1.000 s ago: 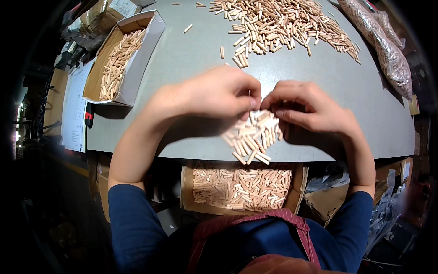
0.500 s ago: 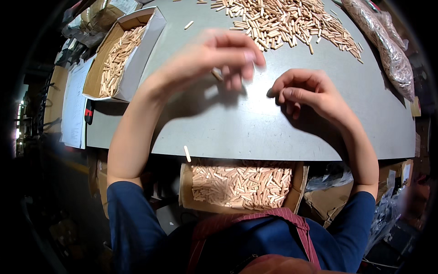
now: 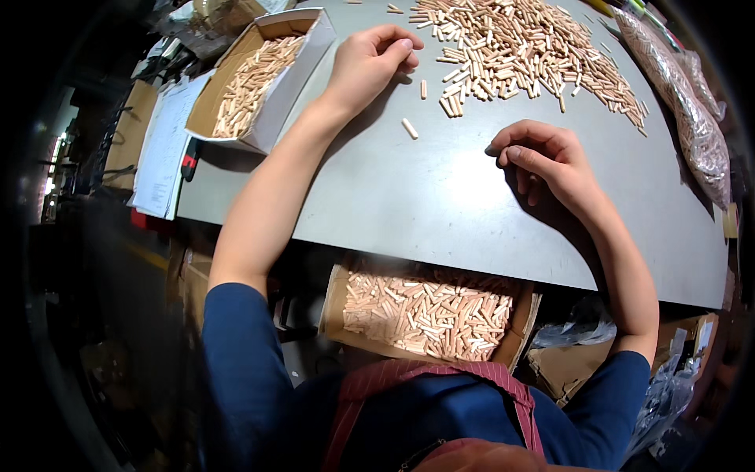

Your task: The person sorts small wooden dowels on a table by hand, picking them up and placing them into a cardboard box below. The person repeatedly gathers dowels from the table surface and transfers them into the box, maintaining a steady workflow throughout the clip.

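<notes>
A heap of short wooden dowels (image 3: 519, 55) is spread over the far side of the grey table (image 3: 377, 197). My left hand (image 3: 371, 67) is over the tabletop left of the heap, thumb and forefinger pressed together; whatever is between them is hidden. Near it lie two loose dowels, an upright one (image 3: 423, 89) and a slanted one (image 3: 410, 128). My right hand (image 3: 546, 161) stays in front of the heap with fingers curled in and thumb against them. One fingertip looks dark, and I cannot see what the fingers hold, if anything.
A cardboard box (image 3: 295, 86) partly filled with dowels stands at the table's left. Below the front edge is another open box (image 3: 334, 311) of dowels. A filled plastic bag (image 3: 680, 110) lies at the right, printed sheets (image 3: 165, 145) at the far left.
My left hand has moved away from me, toward the far edge, and its fingers have closed together. A dowel seen in the air by the front edge is gone. My right hand barely moved.
</notes>
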Demonstrator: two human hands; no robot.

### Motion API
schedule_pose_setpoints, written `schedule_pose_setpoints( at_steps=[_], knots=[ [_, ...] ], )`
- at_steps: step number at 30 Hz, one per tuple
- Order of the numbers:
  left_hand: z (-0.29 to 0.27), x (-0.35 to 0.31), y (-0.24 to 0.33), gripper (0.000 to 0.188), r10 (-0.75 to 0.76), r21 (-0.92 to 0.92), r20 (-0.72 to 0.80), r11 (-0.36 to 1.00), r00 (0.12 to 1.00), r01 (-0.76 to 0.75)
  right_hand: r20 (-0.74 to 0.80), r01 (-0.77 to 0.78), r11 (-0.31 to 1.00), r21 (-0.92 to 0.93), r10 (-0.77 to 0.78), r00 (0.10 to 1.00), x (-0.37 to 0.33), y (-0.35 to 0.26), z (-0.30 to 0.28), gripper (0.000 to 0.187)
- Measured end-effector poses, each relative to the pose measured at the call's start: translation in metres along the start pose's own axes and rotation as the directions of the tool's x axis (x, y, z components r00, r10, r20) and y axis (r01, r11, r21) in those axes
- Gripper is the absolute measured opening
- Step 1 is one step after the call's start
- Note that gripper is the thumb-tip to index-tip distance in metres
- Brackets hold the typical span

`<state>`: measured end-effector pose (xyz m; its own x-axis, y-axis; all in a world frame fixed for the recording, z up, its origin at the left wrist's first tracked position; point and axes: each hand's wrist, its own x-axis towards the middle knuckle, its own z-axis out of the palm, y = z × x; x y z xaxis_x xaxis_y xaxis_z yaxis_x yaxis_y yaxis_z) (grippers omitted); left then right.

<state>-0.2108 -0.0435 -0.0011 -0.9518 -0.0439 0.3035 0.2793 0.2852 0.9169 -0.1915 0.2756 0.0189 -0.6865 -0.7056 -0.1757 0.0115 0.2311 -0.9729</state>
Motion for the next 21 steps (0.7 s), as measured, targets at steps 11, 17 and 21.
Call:
schedule_pose_setpoints(
  at_steps=[11, 17, 21],
  knots=[
    [0.0, 0.011, -0.034, 0.052, 0.199, 0.693, -0.196, 0.72, 0.96, -0.008, -0.355, 0.402, 0.913, -0.075, -0.401, 0.845, 0.024, 0.033, -0.035, 0.034],
    [-0.013, 0.061, -0.068, 0.087, 0.081, 0.743, -0.251, 0.655, 0.965, 0.138, -0.465, 0.45, 0.866, -0.217, -0.497, 0.733, 0.032, 0.036, -0.052, 0.037],
    [-0.027, 0.104, -0.082, 0.1, -0.024, 0.767, -0.296, 0.59, 0.955, 0.252, -0.438, 0.459, 0.857, -0.235, -0.515, 0.737, 0.038, 0.041, -0.041, 0.038]
  ],
)
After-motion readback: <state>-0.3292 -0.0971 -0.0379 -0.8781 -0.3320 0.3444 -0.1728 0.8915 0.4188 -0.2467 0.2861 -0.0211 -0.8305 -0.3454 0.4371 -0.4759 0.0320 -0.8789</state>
